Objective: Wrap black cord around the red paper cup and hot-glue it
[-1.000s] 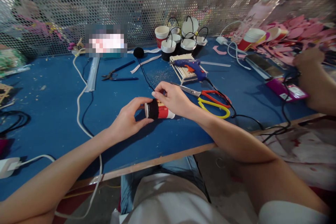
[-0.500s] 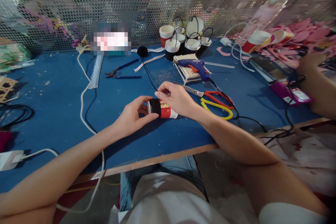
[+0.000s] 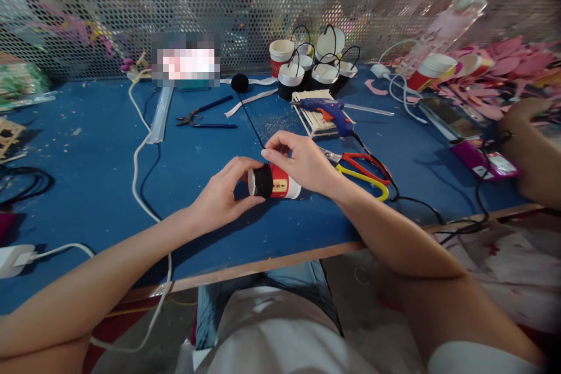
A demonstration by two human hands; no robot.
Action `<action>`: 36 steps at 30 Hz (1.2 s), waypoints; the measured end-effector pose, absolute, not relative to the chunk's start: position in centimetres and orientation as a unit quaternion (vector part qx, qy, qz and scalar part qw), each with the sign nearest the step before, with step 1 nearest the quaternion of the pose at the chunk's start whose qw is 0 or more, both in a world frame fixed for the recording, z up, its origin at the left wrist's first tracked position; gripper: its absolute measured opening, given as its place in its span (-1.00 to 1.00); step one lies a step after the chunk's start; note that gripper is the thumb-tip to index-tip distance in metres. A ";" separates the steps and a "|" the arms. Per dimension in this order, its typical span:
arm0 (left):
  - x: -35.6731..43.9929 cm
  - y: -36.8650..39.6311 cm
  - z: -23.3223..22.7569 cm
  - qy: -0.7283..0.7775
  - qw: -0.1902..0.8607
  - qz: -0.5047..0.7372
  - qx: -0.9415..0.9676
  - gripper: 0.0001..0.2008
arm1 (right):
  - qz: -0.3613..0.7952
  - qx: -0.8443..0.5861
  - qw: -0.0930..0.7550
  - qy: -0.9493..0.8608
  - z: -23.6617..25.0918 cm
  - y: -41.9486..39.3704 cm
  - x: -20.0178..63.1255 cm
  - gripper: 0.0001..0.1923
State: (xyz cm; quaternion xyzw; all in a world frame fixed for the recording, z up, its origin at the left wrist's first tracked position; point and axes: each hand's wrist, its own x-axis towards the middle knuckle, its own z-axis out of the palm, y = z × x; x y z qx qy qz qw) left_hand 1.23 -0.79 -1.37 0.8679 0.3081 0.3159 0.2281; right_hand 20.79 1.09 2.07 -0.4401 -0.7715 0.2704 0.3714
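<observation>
A red and white paper cup (image 3: 280,182) lies on its side above the blue table, with black yarn wound round its base end. My left hand (image 3: 228,190) grips that wrapped end between thumb and fingers. My right hand (image 3: 291,158) pinches the black yarn (image 3: 252,123) just above the cup. From there the strand runs back to a black ball of yarn (image 3: 239,83). Scissors (image 3: 362,168) with one red and one yellow handle lie by my right wrist, their blades partly hidden behind it.
A blue glue gun (image 3: 326,111) rests on a rack of pale sticks (image 3: 313,99). Pliers (image 3: 205,114) lie at left of centre. Several cups with black handles (image 3: 324,75) stand at the back. A white cable (image 3: 137,169) crosses the left side. Another person's arm (image 3: 532,146) is at right.
The cup has turned a little in my left hand, so its printed label shows more. My right hand keeps its pinch on the yarn. The camera view has shifted slightly.
</observation>
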 end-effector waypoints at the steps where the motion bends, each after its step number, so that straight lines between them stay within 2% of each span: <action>1: 1.3 -0.9 -1.3 0.299 0.210 0.312 0.877 -0.53 | 0.277 -0.433 0.375 -0.771 2.2 1.1 20.8 -0.87; 6: 1.4 -1.3 -0.8 0.276 0.126 0.256 0.918 -0.55 | 0.321 -0.402 0.373 -0.772 2.6 1.4 20.6 -0.88; 10: 1.4 -1.5 -0.6 0.304 0.128 0.252 0.910 -0.50 | 0.337 -0.411 0.344 -0.774 1.9 2.1 20.2 -0.87; 13: 1.4 -1.4 -0.4 0.332 0.151 0.256 0.895 -0.52 | 0.290 -0.443 0.353 -0.772 2.1 2.6 20.7 -0.84; 17: 1.0 -0.8 -0.6 0.364 0.179 0.273 0.872 -0.52 | 0.226 -0.499 0.429 -0.718 4.4 4.0 23.7 -0.79; 19: 0.8 -0.4 -0.8 0.387 0.194 0.288 0.854 -0.52 | 0.143 -0.545 0.456 -0.689 5.6 5.2 26.0 -0.80; 20: 0.7 -0.2 -0.9 0.395 0.196 0.296 0.847 -0.51 | 0.089 -0.575 0.446 -0.680 5.8 5.8 27.3 -0.81; 22: 0.6 0.2 -1.1 0.407 0.200 0.312 0.835 -0.49 | 0.004 -0.650 0.351 -0.674 5.6 7.1 29.4 -0.90; 24: 0.5 0.4 -1.2 0.412 0.205 0.315 0.830 -0.48 | 0.013 -0.700 0.230 -0.676 4.7 8.0 30.8 -0.94; 26: 0.4 0.5 -1.3 0.412 0.212 0.313 0.829 -0.48 | 0.031 -0.722 0.176 -0.669 3.4 8.4 31.3 -0.92; 28: 0.5 0.6 -1.3 0.411 0.232 0.313 0.824 -0.48 | 0.030 -0.730 0.176 -0.660 2.3 8.5 31.3 -0.97; 36: 0.4 0.7 -1.7 0.387 0.286 0.330 0.812 -0.51 | 0.021 -0.748 0.247 -0.616 1.0 8.1 31.1 -0.59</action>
